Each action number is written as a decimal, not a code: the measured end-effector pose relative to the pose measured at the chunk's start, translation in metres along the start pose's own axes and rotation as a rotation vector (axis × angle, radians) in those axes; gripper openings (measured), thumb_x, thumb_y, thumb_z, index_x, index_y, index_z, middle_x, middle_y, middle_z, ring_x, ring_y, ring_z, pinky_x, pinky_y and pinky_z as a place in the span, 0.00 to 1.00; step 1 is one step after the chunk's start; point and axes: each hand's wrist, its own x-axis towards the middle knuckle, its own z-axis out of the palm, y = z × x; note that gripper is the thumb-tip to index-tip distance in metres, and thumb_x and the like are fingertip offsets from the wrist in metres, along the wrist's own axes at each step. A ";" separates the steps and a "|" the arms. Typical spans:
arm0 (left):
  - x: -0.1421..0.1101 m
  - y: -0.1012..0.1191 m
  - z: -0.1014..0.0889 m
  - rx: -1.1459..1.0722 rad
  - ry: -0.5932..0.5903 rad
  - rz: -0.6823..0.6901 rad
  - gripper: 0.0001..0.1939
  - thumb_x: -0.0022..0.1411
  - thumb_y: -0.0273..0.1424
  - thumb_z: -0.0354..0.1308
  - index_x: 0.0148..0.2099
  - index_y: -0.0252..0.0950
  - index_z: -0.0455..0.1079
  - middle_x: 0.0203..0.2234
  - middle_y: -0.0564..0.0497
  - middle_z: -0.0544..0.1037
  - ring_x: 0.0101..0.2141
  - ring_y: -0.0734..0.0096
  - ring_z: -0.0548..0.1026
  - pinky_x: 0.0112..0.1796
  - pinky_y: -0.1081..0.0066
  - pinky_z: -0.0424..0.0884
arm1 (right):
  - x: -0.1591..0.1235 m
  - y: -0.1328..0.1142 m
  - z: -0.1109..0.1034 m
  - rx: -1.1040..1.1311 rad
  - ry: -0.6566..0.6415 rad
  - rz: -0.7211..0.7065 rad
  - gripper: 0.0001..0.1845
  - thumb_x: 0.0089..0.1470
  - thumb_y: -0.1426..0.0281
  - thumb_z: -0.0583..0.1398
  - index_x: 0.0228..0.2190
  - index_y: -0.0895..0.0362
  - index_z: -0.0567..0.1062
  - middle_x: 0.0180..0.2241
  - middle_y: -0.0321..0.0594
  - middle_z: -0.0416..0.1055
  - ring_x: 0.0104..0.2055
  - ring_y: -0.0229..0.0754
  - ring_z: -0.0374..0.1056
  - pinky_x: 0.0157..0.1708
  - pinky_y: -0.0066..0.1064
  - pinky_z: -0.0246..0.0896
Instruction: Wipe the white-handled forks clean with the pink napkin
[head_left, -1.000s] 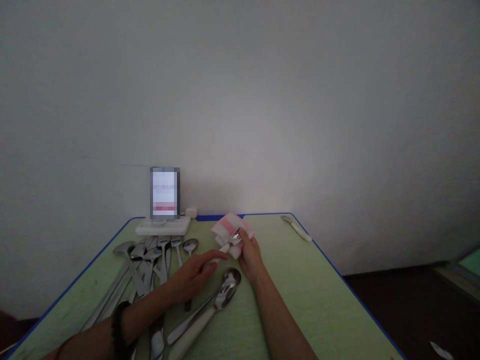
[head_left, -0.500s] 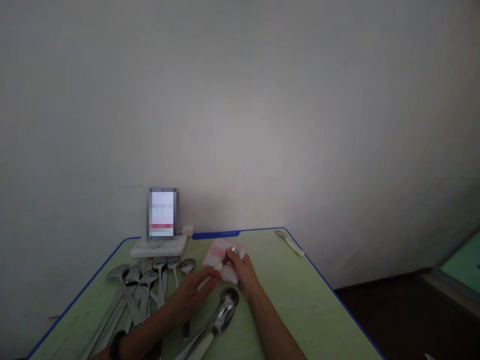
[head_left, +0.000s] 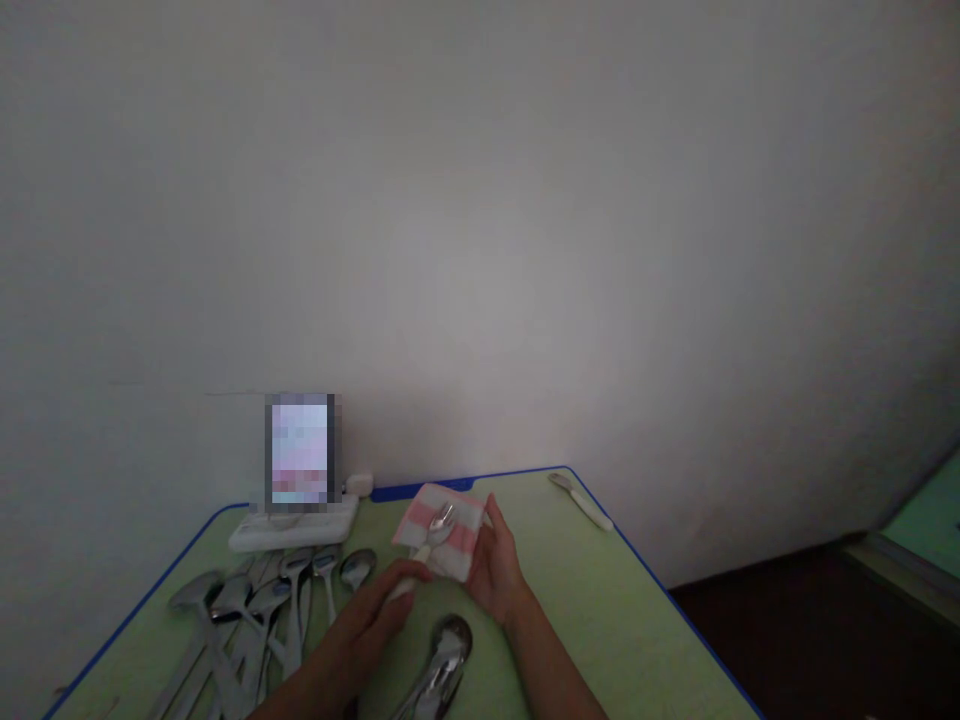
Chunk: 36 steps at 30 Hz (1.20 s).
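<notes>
Above the table's middle, my left hand [head_left: 386, 603] is closed round the pale handle of a fork [head_left: 441, 524] whose metal head points up and away. Behind the fork's head spreads a pink-and-white striped cloth [head_left: 461, 513]. My right hand [head_left: 499, 565] holds this cloth from its right side, thumb raised, with the other fingers partly hidden behind it. Whether the tines touch the cloth, I cannot tell. Below my hands lie a few nested metal spoons [head_left: 448, 650].
Several ladles, spoons and other metal utensils [head_left: 247, 610] are heaped on the left of the green table [head_left: 600, 620]. Behind them a blurred-out screen [head_left: 300, 450] stands on a white base [head_left: 296, 530]. Another pale-handled fork [head_left: 583, 502] lies near the right edge. A wall rises behind.
The cloth, bunched round the fork's head before, is now spread open with the head uncovered. My right thumb has lifted off the fork. The view has shifted slightly.
</notes>
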 end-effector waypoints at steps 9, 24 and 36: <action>0.004 -0.001 0.002 0.050 -0.106 0.039 0.16 0.66 0.36 0.41 0.51 0.40 0.63 0.37 0.50 0.75 0.38 0.64 0.71 0.40 0.69 0.65 | 0.006 0.001 -0.004 0.000 -0.028 0.054 0.28 0.54 0.52 0.50 0.46 0.62 0.70 0.38 0.49 0.77 0.40 0.47 0.73 0.44 0.43 0.63; 0.000 0.003 0.003 0.126 -0.155 0.126 0.17 0.66 0.38 0.42 0.52 0.40 0.63 0.36 0.51 0.75 0.35 0.65 0.72 0.38 0.69 0.66 | 0.006 0.015 -0.010 -0.171 0.181 -0.161 0.15 0.44 0.65 0.64 0.33 0.62 0.74 0.27 0.42 0.78 0.25 0.40 0.71 0.29 0.31 0.67; -0.001 0.004 0.003 0.100 -0.072 0.139 0.17 0.66 0.38 0.42 0.52 0.39 0.64 0.38 0.51 0.75 0.37 0.65 0.71 0.41 0.69 0.66 | -0.012 0.028 0.002 -0.012 0.262 -0.139 0.18 0.49 0.59 0.59 0.33 0.62 0.76 0.26 0.44 0.78 0.26 0.43 0.72 0.30 0.33 0.67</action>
